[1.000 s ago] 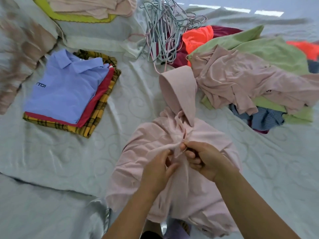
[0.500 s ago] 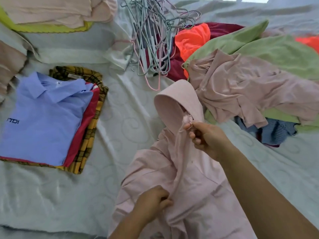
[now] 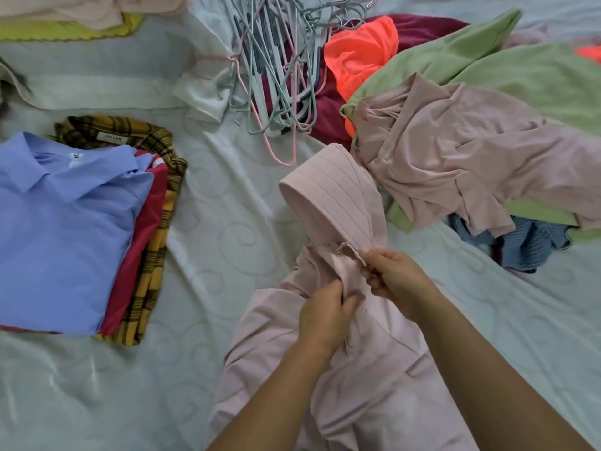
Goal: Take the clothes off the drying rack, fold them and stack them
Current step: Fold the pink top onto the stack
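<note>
The sheet (image 3: 227, 229) carries everything. The unfolded heap (image 3: 487, 151) crowds 2 o'clock, just beside the hood. My pink hoodie (image 3: 357, 369) lies lengthwise from 6 to 12, hood at 12 beyond my hands. The folded stack (image 3: 65, 229) sits at 9, well apart, and the hangers (image 3: 276, 76) at 12. My left hand (image 3: 325, 312) and right hand (image 3: 398, 279) each pinch the hoodie's front below the neck, equally near.

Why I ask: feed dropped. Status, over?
Left hand, right hand both pinching pink hoodie front below hood. Hoodie not yet folded. Clothes pile close beside hood.
</note>
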A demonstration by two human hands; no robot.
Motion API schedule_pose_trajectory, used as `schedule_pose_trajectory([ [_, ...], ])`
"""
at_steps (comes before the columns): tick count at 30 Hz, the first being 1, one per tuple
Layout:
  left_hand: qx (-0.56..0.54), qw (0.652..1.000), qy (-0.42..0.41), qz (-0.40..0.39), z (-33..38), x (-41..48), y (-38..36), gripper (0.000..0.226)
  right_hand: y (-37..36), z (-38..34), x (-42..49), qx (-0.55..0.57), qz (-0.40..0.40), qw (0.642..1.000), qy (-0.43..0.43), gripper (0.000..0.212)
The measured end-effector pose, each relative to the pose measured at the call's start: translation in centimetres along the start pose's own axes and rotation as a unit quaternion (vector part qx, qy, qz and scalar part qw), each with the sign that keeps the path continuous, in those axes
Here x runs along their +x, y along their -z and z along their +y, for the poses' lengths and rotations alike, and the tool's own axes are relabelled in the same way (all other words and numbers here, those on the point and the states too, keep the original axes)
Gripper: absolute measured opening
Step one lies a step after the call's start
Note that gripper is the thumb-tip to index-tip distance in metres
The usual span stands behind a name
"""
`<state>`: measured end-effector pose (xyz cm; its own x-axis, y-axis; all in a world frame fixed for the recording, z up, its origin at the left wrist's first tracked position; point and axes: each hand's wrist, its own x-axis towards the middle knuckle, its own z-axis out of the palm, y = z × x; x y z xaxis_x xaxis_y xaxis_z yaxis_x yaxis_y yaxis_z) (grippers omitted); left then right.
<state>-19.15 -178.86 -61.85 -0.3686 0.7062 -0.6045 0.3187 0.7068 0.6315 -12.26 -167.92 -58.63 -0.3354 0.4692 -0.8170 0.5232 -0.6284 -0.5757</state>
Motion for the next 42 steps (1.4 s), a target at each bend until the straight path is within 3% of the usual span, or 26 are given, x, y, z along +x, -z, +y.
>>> schedule_pose_trajectory([
  [3, 0.021, 0.999, -0.031, 0.001, 0.1, -0.4, -0.7, 0.025, 0.0, -1.2, -0.1, 0.108, -0.031, 0.994, 0.006, 0.031],
  [5, 0.033, 0.998, -0.046, -0.014, 0.0, -1.0, -1.0, 0.027, -0.3, -2.1, 0.2, 0.23, -0.065, 0.971, -0.012, 0.031],
  [7, 0.076, 0.995, -0.068, -0.021, -0.1, -1.4, -1.0, 0.029, -0.7, -2.7, 0.7, 0.285, -0.07, 0.955, -0.032, 0.03],
  [10, 0.134, 0.976, -0.169, 0.033, -0.4, -1.6, -0.9, 0.022, -1.0, -2.9, 1.3, 0.289, -0.049, 0.955, -0.042, 0.029],
  [17, 0.185, 0.954, -0.235, -0.008, -0.8, -1.6, -1.4, 0.023, -0.1, -2.5, 2.1, 0.228, -0.02, 0.973, -0.017, 0.03],
  [22, 0.134, 0.969, -0.201, -0.045, -0.7, -2.2, -1.4, 0.032, -0.2, -2.2, 1.8, 0.242, -0.019, 0.97, -0.011, 0.03],
  [25, 0.141, 0.973, -0.12, -0.138, -0.8, -1.8, 0.0, 0.036, 0.3, -2.4, 0.9, 0.239, -0.05, 0.969, 0.022, 0.031],
  [27, 0.046, 0.983, -0.101, -0.149, -1.3, -1.4, 1.6, 0.035, 0.7, -2.5, -0.1, 0.198, -0.063, 0.977, 0.037, 0.031],
  [30, -0.095, 0.99, -0.096, 0.048, -1.8, 0.2, 3.7, 0.056, 1.0, -1.0, -1.4, 0.121, -0.078, 0.989, 0.019, 0.026],
  [32, -0.071, 0.985, -0.107, 0.117, -2.0, 2.2, 5.1, 0.049, 1.1, 0.6, -1.6, 0.096, -0.072, 0.993, 0.009, 0.025],
  [35, 0.076, 0.989, -0.008, 0.125, -4.5, 4.8, 6.9, 0.024, 2.4, 2.6, -0.3, -0.009, 0.081, 0.996, 0.032, 0.016],
  [38, 0.089, 0.987, 0.091, 0.1, -7.5, 4.4, 7.6, 0.027, 4.9, 5.4, 1.7, -0.243, 0.245, 0.937, 0.052, 0.026],
  [40, 0.049, 0.995, 0.083, 0.034, -7.7, 3.8, 6.7, 0.026, 5.7, 6.6, 2.4, -0.312, 0.25, 0.916, 0.038, 0.031],
  [42, 0.026, 0.997, 0.058, -0.04, -7.6, 3.5, 5.6, 0.022, 5.7, 6.9, 2.6, -0.339, 0.212, 0.917, 0.016, 0.023],
])
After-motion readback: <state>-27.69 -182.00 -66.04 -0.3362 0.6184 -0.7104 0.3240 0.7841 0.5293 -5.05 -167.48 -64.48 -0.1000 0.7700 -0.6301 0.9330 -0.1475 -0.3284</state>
